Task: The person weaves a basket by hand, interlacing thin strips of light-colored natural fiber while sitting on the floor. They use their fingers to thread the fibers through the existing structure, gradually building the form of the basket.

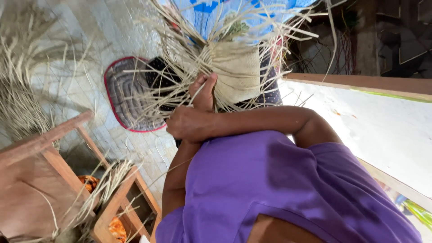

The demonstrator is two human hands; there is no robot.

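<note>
Gripping loose straw strands, both hands: right hand (186, 122) just below woven straw piece (236, 69), left hand (203, 90) pinching strands at its edge.

Home weaving spot, loose straw strips (20, 96) on tiled floor (90, 31), wooden chair (49, 171), woven mat (128, 96)

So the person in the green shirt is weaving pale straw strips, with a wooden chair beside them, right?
Not quite: the head view shows a purple shirt, not green. The rest holds: the hands work pale straw strips, and a wooden chair stands beside them.
</note>
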